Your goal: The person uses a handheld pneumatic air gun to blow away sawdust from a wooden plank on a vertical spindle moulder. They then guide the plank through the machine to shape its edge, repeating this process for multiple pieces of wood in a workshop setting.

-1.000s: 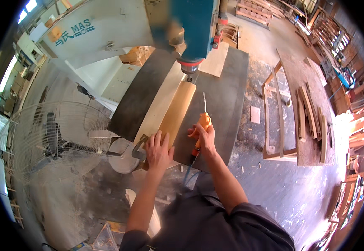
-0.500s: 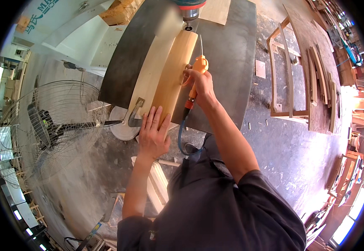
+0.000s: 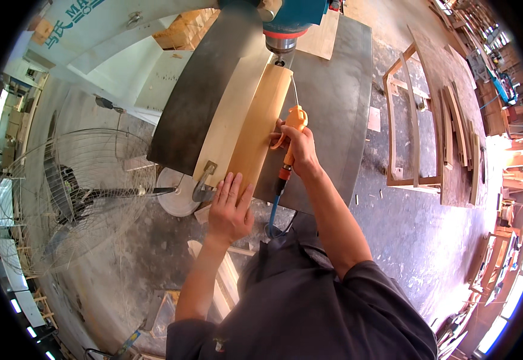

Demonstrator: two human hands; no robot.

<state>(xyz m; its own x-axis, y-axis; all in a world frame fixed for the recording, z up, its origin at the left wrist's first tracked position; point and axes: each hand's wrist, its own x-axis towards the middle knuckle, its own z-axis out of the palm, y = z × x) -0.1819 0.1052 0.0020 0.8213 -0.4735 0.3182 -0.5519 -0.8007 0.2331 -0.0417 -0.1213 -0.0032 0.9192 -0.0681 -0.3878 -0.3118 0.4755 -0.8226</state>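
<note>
My left hand [image 3: 230, 210] lies with its fingers stretched flat on the near end of a yellowish wooden board [image 3: 260, 114]. In my right hand [image 3: 302, 151] is an orange air blow gun [image 3: 296, 118], held just right of the board. Its thin nozzle points away from me, tip beside the board's far end. From its grip a blue hose [image 3: 273, 210] hangs down. The board lies along a paler wood strip [image 3: 228, 120] on a dark metal table [image 3: 327, 108]. Above the far end sits a drill press chuck [image 3: 281, 45]; the bit's tip is too small to make out.
A metal clamp [image 3: 203, 185] grips the pale strip's near end, close to my left fingers. A wire-caged fan [image 3: 72, 198] stands at left. Another light board [image 3: 320, 36] lies on the table's far side. At right a wooden frame [image 3: 414, 114] leans beside stacked strips.
The view has shifted, so the table sits lower and more of the drill head shows. The blow gun's nozzle leans slightly more leftward. My left hand stays on the board.
</note>
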